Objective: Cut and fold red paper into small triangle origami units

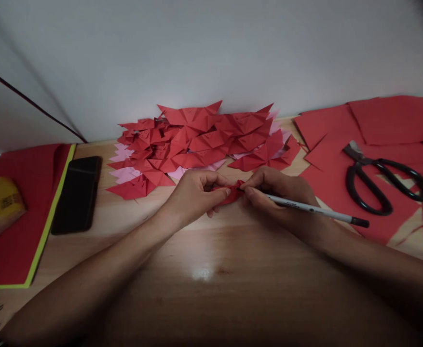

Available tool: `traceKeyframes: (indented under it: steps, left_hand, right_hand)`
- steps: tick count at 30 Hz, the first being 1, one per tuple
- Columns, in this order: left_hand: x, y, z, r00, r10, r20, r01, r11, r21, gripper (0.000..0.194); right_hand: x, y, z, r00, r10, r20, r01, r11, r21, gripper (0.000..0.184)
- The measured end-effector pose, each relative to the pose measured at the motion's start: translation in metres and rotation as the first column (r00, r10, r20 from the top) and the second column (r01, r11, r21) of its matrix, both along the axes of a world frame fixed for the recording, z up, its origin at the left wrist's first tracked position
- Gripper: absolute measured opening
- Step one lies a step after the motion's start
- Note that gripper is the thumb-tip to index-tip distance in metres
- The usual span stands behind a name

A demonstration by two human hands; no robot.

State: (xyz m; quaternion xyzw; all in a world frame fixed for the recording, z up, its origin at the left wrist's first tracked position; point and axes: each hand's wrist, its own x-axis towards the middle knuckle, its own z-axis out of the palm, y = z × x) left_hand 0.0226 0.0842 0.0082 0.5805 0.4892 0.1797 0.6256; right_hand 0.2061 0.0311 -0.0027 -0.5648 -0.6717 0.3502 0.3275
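Note:
My left hand point(200, 195) pinches a small folded piece of red paper point(229, 196) between thumb and fingers, just above the table. In my right hand point(269, 190) is a pen point(312, 208) with a pale grey barrel and a black end, its tip at the folded paper. The fingers of both hands nearly meet there and cover much of the piece. Right behind my hands lies a pile of folded red paper shapes point(193, 142) with pointed corners, with pink ones point(124, 153) showing beneath.
Black-handled scissors point(366, 161) lie on cut red paper sheets point(385, 120) to the right. On the left are a dark phone point(76, 195), large red sheets with a yellow edge point(34, 260) and a yellow package point(1, 205). A pale wall point(214, 48) stands behind the wooden table point(197, 299).

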Motion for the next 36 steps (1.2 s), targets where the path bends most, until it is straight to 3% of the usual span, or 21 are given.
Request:
traceKeyframes:
  steps: [36]
  left_hand:
    - [0.0, -0.0003, -0.0004, 1.0, -0.015, 0.01, 0.015, 1.0, 0.007, 0.009]
  right_hand:
    - [0.001, 0.0001, 0.0001, 1.0, 0.001, 0.022, -0.001, 1.0, 0.006, 0.012]
